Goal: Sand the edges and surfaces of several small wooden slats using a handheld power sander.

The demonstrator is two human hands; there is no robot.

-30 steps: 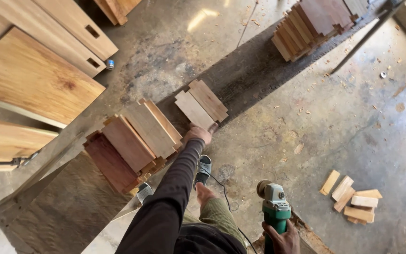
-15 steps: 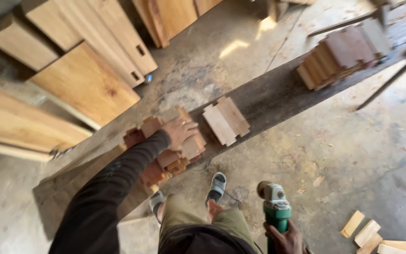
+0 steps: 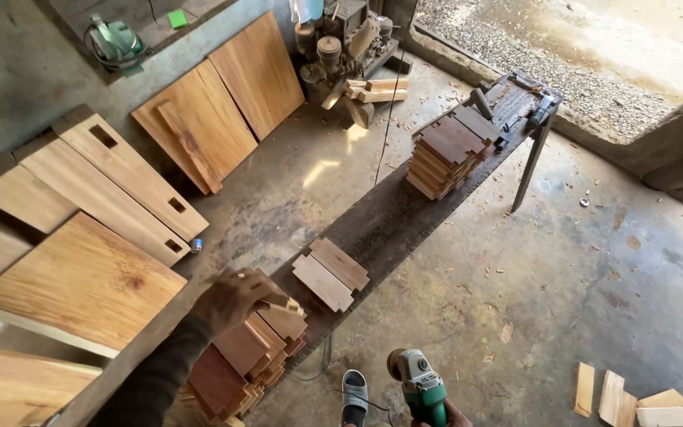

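Small wooden block (image 3: 282,303), lifted in the left hand (image 3: 235,296), whose fingers close around it just above the stack of reddish boards (image 3: 247,356) on the long dark worktop (image 3: 389,217); half a second earlier that hand lay flat on the stack. Right hand (image 3: 446,414), at the lower edge, still grips the green angle grinder (image 3: 419,383). Beyond: a pale board pair (image 3: 330,273) and a taller stack (image 3: 450,149).
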